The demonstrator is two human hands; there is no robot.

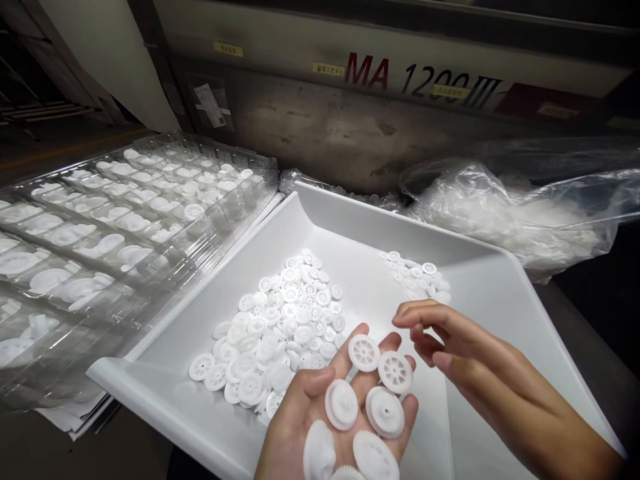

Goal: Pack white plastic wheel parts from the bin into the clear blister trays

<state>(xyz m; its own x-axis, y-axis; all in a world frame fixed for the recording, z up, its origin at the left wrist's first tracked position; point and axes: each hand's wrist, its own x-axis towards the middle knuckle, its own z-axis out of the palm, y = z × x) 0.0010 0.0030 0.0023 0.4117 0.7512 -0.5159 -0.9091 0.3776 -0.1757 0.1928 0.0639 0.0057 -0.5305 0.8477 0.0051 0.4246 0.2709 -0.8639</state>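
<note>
Seven gears point(385, 411), perhaps more, on left hand point(360, 430); right hand point(465, 353) near.

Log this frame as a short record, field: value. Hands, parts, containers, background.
left hand: palm up, open, at least seven white gears on palm and fingers
right hand: fingers bent, beside left, no gear visible in it
bin: white, under hands
big pile: gears, bin's left side
small pile: far right in bin
clear trays: left of bin, white parts in compartments
bag: clear plastic, right
machine: behind, marked MA 1200
</note>
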